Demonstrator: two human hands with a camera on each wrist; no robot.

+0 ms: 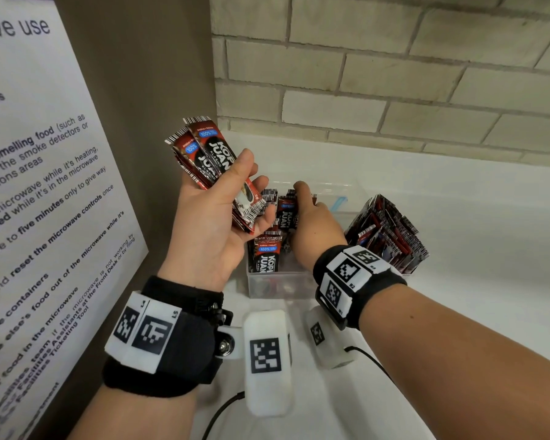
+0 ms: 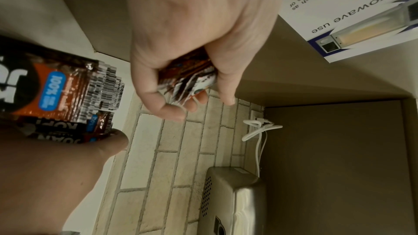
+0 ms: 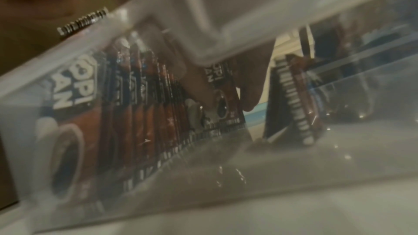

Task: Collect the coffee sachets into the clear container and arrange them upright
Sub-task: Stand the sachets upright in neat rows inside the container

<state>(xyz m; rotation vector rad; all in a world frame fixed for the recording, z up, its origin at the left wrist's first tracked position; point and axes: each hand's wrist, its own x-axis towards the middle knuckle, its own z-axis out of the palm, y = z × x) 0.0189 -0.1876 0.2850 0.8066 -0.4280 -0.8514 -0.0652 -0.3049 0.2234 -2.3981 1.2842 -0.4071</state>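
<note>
Head view: the left hand (image 1: 223,214), palm up, grips one fanned stack of coffee sachets (image 1: 211,166) above the left edge of the white counter (image 1: 458,249); the thumb clamps the top sachet. The number in the stack cannot be counted. The right hand (image 1: 315,230) reaches down into the clear container (image 1: 280,284), fingers among the sachets standing inside it; whether it grips one cannot be told here. One container stands near the counter's left edge. A second, leaning bundle of sachets (image 1: 391,236) stands just right of that hand. Two wrist cameras are strapped on, one per wrist.

Left wrist view: the left hand (image 2: 192,42) shows curled fingers (image 2: 167,106) closed round the lower ends of the stack (image 2: 190,79). One poster (image 2: 353,6) hangs on the side wall, and one metal appliance (image 2: 233,201) is visible.

Right wrist view: seen blurred through the container wall (image 3: 294,167), one row of upright sachets (image 3: 140,104) fills the left part, with fingers (image 3: 251,85) touching the row's last sachet. Count indeterminate.
</note>
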